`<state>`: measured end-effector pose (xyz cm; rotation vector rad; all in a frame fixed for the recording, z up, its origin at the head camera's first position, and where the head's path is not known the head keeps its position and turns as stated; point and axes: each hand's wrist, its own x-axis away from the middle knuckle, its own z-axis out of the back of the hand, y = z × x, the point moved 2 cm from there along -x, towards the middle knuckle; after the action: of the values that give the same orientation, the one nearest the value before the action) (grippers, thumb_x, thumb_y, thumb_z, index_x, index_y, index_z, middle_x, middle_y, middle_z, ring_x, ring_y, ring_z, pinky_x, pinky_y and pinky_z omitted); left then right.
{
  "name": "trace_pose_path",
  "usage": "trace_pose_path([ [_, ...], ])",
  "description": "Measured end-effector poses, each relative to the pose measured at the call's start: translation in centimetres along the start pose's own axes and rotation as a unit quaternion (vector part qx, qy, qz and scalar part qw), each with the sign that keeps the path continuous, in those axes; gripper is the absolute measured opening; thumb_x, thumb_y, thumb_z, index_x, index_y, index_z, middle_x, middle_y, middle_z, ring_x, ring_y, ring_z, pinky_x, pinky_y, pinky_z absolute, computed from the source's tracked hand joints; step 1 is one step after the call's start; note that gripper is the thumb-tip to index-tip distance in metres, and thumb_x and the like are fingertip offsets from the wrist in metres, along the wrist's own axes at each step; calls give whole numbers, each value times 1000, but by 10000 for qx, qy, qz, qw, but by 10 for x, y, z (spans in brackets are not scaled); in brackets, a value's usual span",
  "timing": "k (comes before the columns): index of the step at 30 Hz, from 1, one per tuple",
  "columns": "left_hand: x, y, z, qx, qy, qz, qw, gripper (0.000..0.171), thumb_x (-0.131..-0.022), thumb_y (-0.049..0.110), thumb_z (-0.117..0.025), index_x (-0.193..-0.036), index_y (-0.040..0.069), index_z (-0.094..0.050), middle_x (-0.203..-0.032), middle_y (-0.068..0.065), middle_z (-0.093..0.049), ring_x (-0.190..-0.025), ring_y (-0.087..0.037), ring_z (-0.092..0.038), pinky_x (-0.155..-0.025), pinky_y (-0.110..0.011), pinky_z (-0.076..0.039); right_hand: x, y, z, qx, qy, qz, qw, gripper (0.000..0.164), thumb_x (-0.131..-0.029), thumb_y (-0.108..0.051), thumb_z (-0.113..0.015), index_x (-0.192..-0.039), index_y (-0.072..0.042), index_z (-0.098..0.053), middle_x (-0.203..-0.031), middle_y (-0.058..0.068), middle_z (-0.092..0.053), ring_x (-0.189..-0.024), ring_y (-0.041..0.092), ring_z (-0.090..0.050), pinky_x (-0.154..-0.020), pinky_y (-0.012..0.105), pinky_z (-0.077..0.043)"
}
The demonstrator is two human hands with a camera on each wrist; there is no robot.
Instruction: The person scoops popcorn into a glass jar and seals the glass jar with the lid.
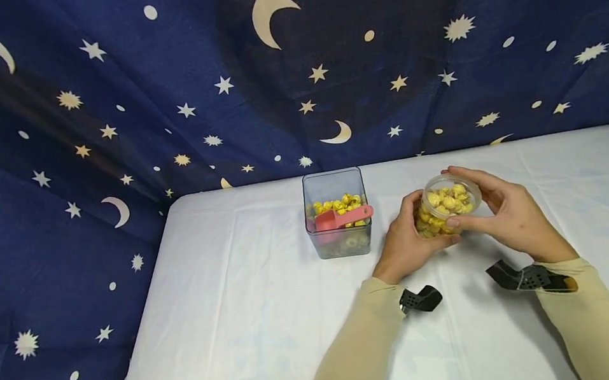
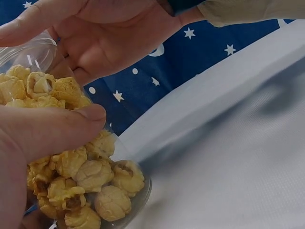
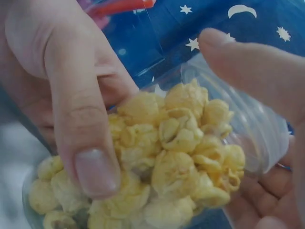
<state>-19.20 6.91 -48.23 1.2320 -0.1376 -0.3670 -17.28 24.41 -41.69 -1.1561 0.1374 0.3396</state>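
Yellow popcorn point(image 3: 176, 176) fills a clear plastic jar point(image 1: 431, 222) above the right half of the white table. My left hand point(image 1: 406, 241) grips the jar's body from the left, its thumb across the near side. At the top, my right hand point(image 1: 510, 214) holds the round, see-through lid point(image 3: 259, 129) by its edge, thumb in front and fingers behind. The jar leans, with its top toward the right hand. Left of both hands stands a clear, grey-tinted square box point(image 1: 343, 248) with more popcorn inside. A pink scoop point(image 1: 355, 215) lies in it, its handle over the right rim.
A white cloth covers the table point(image 1: 230, 328). Behind it and along the left hangs a dark blue curtain point(image 1: 251, 133) with moons and stars. Black wrist mounts point(image 1: 421, 299) stick out from both sleeves.
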Motion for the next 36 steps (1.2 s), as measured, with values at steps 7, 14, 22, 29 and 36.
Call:
trace_pose_path([
  [7, -1, 0, -1, 22, -5, 16, 10000, 88, -76, 32, -90, -148, 31, -38, -136, 15, -56, -121, 2, -50, -104, -23, -40, 0, -3, 4, 838, 8, -292, 9961, 80, -77, -10, -89, -147, -25, -53, -147, 2, -52, -133, -3, -40, -101, 4, -31],
  [14, 0, 2, -1, -82, -59, 66, 9999, 88, -78, 35, -88, -149, 33, -37, -137, 16, -55, -123, 1, -50, -105, -24, -40, 4, -12, 3, 1482, 251, -495, 9874, 79, -77, -25, -90, -147, -27, -54, -146, 8, -53, -132, 18, -47, -110, 33, -39],
  [22, -1, 3, -2, -87, 21, 12, 10000, 88, -76, 35, -90, -148, 32, -39, -137, 15, -56, -122, 1, -50, -104, -23, -40, 5, -25, -7, 1976, 756, -428, 9764, 78, -75, -27, -91, -142, -6, -56, -135, 22, -59, -114, 45, -54, -86, 61, -42],
  [29, 0, 3, -2, -170, 95, -1, 9998, 88, -76, 34, -90, -147, 31, -39, -137, 13, -57, -121, 0, -51, -103, -22, -40, 8, -34, -18, 2398, 1285, -568, 9606, 79, -74, -35, -89, -137, 1, -58, -126, 30, -61, -110, 49, -57, -82, 60, -43],
  [36, 0, 2, -1, -195, 104, -55, 9997, 88, -75, 35, -90, -147, 30, -40, -135, 12, -58, -120, 0, -52, -103, -22, -40, 9, -38, -25, 2439, 1498, -665, 9559, 81, -75, -36, -88, -136, 6, -56, -124, 32, -60, -111, 49, -56, -85, 62, -42],
])
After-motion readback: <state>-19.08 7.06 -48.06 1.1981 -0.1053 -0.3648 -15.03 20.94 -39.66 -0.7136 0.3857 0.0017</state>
